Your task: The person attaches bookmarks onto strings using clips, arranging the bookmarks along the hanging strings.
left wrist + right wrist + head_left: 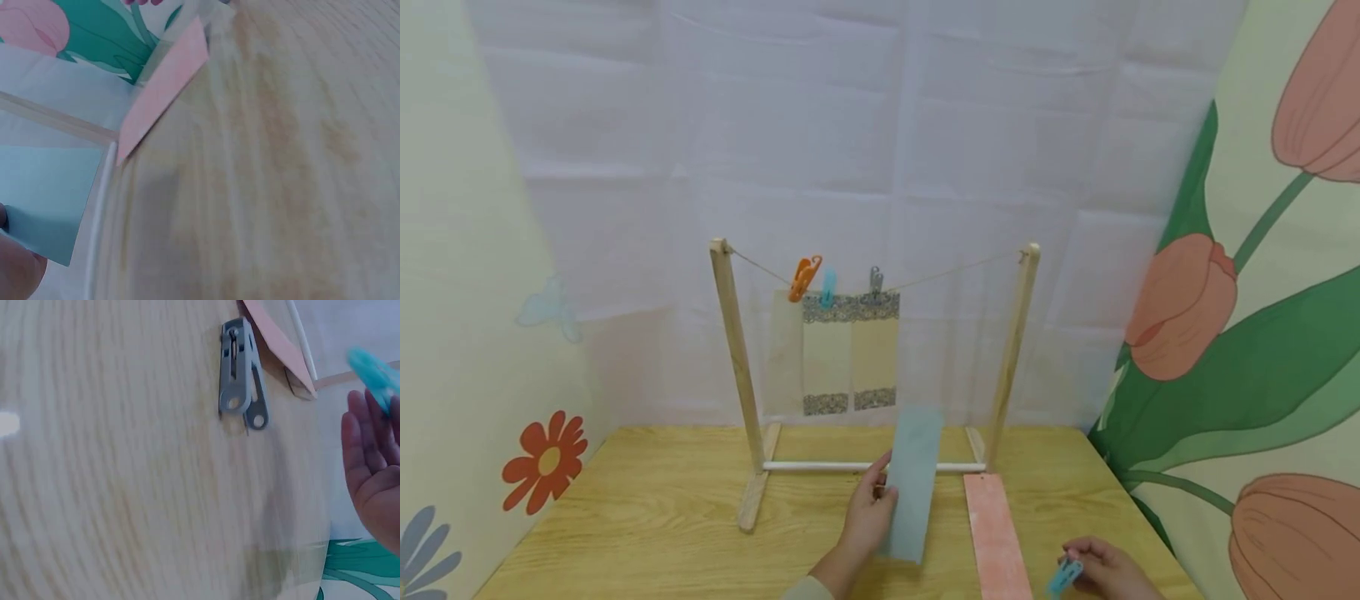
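Observation:
My left hand [867, 512] pinches a pale blue paper strip [916, 483] along its left edge, holding it upright above the table in front of the wooden frame. In the left wrist view, part of this strip [47, 194] shows beside my thumb. Over at the lower right, my right hand [1108, 567] holds a light blue clothespin [1064, 577] between finger and thumb. The right wrist view catches that clothespin [372, 370] at its edge. Between the hands, a pink strip [996, 533] lies flat on the table.
A string [958, 271] spans two wooden posts. Orange [805, 279], blue [828, 288] and grey [876, 285] clothespins clip a plain pale strip [786, 358] and two lace-patterned strips [827, 358] on it. A white bar [820, 467] joins the feet. Another grey clothespin [236, 369] lies on the table.

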Demonstrator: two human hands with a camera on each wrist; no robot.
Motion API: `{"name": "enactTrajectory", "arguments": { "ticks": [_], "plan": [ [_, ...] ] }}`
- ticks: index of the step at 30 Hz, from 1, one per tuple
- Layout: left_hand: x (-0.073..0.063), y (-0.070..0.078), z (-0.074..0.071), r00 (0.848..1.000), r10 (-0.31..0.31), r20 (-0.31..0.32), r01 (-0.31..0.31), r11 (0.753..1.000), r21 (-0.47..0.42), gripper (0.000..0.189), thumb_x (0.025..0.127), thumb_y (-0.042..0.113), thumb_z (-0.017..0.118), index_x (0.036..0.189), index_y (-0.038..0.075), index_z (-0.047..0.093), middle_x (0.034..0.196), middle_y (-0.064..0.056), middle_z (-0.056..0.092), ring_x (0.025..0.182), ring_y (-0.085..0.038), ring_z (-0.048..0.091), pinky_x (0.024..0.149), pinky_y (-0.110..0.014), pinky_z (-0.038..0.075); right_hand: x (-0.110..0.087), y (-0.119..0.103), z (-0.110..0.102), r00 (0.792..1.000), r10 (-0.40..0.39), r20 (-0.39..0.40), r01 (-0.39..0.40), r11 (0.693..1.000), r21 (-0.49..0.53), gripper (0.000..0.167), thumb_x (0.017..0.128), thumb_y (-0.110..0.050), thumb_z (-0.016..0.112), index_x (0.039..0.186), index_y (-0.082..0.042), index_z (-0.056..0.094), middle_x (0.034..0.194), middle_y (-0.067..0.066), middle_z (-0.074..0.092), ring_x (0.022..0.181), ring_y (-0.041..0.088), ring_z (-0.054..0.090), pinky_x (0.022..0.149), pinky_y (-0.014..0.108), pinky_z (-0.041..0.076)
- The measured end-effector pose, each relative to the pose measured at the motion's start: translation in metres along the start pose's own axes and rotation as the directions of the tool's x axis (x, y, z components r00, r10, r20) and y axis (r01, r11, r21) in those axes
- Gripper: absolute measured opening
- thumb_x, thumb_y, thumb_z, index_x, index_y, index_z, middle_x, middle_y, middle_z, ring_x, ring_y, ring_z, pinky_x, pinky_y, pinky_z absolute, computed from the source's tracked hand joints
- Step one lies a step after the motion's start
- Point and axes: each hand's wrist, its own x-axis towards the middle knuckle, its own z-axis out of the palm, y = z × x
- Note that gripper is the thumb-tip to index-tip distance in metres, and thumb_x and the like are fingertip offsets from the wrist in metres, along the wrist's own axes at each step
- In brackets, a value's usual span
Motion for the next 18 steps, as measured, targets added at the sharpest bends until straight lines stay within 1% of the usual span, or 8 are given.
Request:
{"name": "enactTrajectory", "arguments": {
  "ticks": [2, 3, 6, 8, 11, 13, 15, 18],
  "plan": [
    [0.002, 0.008, 0.001, 1.000, 0.008, -0.005, -0.008, 1.000, -0.012, 0.052, 0.093, -0.003, 0.054, 0.143, 0.010, 0.049, 0.105, -0.014, 0.057, 0.084, -0.016, 0.048, 0.070, -0.029, 0.045, 0.001, -0.004, 0.003, 0.999, 0.017, -0.034, -0.015, 0.998, 0.056, 0.025, 0.101, -0.025, 0.054, 0.115, -0.007, 0.063, 0.098, -0.006, 0.066, 0.090, 0.008, 0.067, 0.081, 0.029, 0.057],
    [0.004, 0.013, 0.002, 1.000, 0.015, -0.009, -0.015, 1.000, -0.020, 0.052, 0.093, -0.002, 0.054, 0.143, 0.010, 0.049, 0.105, -0.014, 0.057, 0.084, -0.016, 0.048, 0.070, -0.029, 0.045, 0.002, -0.007, 0.005, 0.999, 0.022, -0.035, -0.019, 0.996, 0.083, 0.023, 0.102, -0.023, 0.051, 0.117, -0.009, 0.063, 0.098, -0.006, 0.063, 0.091, 0.009, 0.067, 0.082, 0.029, 0.057],
    [0.009, 0.025, 0.004, 0.999, 0.035, -0.017, -0.036, 0.998, -0.054, 0.052, 0.093, -0.002, 0.054, 0.144, 0.011, 0.049, 0.105, -0.013, 0.056, 0.084, -0.015, 0.047, 0.070, -0.029, 0.045, 0.006, -0.015, 0.010, 0.999, 0.026, -0.037, -0.020, 0.991, 0.136, 0.026, 0.104, -0.018, 0.045, 0.124, -0.008, 0.058, 0.099, -0.002, 0.057, 0.093, 0.012, 0.068, 0.084, 0.029, 0.057],
    [0.013, 0.034, 0.005, 0.998, 0.054, -0.023, -0.056, 0.996, -0.069, 0.053, 0.093, -0.002, 0.055, 0.144, 0.010, 0.048, 0.105, -0.013, 0.055, 0.084, -0.015, 0.046, 0.069, -0.029, 0.045, 0.009, -0.023, 0.015, 0.999, 0.030, -0.046, -0.023, 0.989, 0.147, 0.029, 0.105, -0.020, 0.041, 0.128, -0.006, 0.053, 0.099, -0.001, 0.055, 0.094, 0.013, 0.067, 0.086, 0.030, 0.056],
    [0.019, 0.046, 0.006, 0.997, 0.068, -0.038, -0.072, 0.994, -0.084, 0.053, 0.092, -0.003, 0.054, 0.143, 0.010, 0.049, 0.105, -0.014, 0.056, 0.084, -0.015, 0.046, 0.070, -0.029, 0.045, 0.016, -0.034, 0.024, 0.998, 0.006, -0.066, 0.004, 0.988, 0.152, 0.033, 0.107, -0.023, 0.035, 0.133, -0.004, 0.045, 0.098, 0.000, 0.051, 0.090, 0.011, 0.064, 0.086, 0.030, 0.056],
    [0.024, 0.053, 0.006, 0.996, 0.078, -0.049, -0.082, 0.993, -0.080, 0.053, 0.092, -0.004, 0.054, 0.143, 0.009, 0.049, 0.105, -0.016, 0.056, 0.084, -0.016, 0.047, 0.069, -0.029, 0.045, 0.022, -0.041, 0.030, 0.996, -0.018, -0.086, 0.031, 0.988, 0.151, 0.032, 0.108, -0.024, 0.031, 0.132, -0.007, 0.044, 0.097, -0.002, 0.050, 0.084, 0.008, 0.060, 0.084, 0.027, 0.056],
    [0.028, 0.060, 0.006, 0.995, 0.085, -0.053, -0.090, 0.993, -0.082, 0.052, 0.093, -0.003, 0.053, 0.142, 0.009, 0.049, 0.106, -0.016, 0.056, 0.084, -0.016, 0.047, 0.069, -0.029, 0.045, 0.028, -0.050, 0.037, 0.994, -0.046, -0.098, 0.060, 0.987, 0.149, 0.032, 0.108, -0.023, 0.027, 0.132, -0.007, 0.043, 0.096, -0.003, 0.048, 0.080, 0.005, 0.055, 0.082, 0.024, 0.055],
    [0.033, 0.070, 0.006, 0.993, 0.108, -0.053, -0.113, 0.990, -0.087, 0.052, 0.093, -0.004, 0.053, 0.143, 0.009, 0.049, 0.108, -0.019, 0.057, 0.084, -0.016, 0.048, 0.070, -0.029, 0.045, 0.036, -0.065, 0.043, 0.991, -0.081, -0.104, 0.095, 0.985, 0.144, 0.032, 0.108, -0.020, 0.025, 0.130, -0.006, 0.043, 0.094, -0.004, 0.048, 0.080, 0.004, 0.054, 0.082, 0.022, 0.055]
  ]
}}
